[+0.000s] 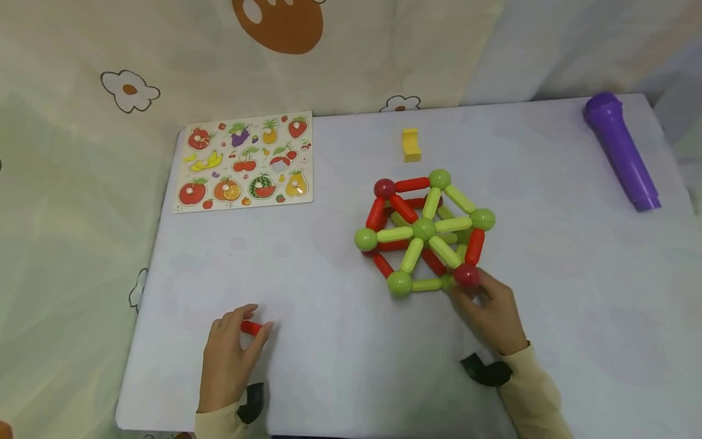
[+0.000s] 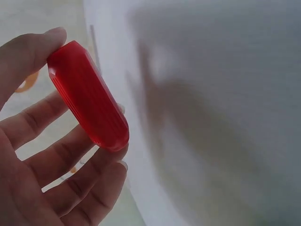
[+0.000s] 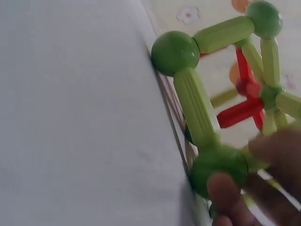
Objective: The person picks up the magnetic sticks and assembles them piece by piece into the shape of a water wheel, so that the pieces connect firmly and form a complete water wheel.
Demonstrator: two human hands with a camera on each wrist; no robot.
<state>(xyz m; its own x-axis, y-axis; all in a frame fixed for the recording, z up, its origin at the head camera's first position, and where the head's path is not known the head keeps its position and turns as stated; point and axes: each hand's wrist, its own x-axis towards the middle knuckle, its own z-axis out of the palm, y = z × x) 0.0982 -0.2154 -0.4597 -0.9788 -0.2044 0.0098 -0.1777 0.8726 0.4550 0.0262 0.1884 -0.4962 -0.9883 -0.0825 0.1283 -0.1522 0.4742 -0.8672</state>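
A red magnetic rod (image 2: 89,96) is pinched by its ends between the thumb and fingers of my left hand (image 1: 227,360), at the table's front left. To the right stands a stick-and-ball structure (image 1: 423,230) of magnetic rods in red and light green, joined by red and green balls into a wheel-like top over a lower layer. My right hand (image 1: 496,314) grips its near right corner, with fingertips on a green ball (image 3: 218,169) and close under a red ball (image 1: 467,275). The fingers partly hide that corner.
A fruit puzzle board (image 1: 247,161) lies at the back left. Behind the structure is a small yellow block (image 1: 411,145). A purple toy microphone (image 1: 622,152) lies at the back right. The white table (image 1: 307,366) meets a patterned cloth (image 1: 356,67) at its far edge.
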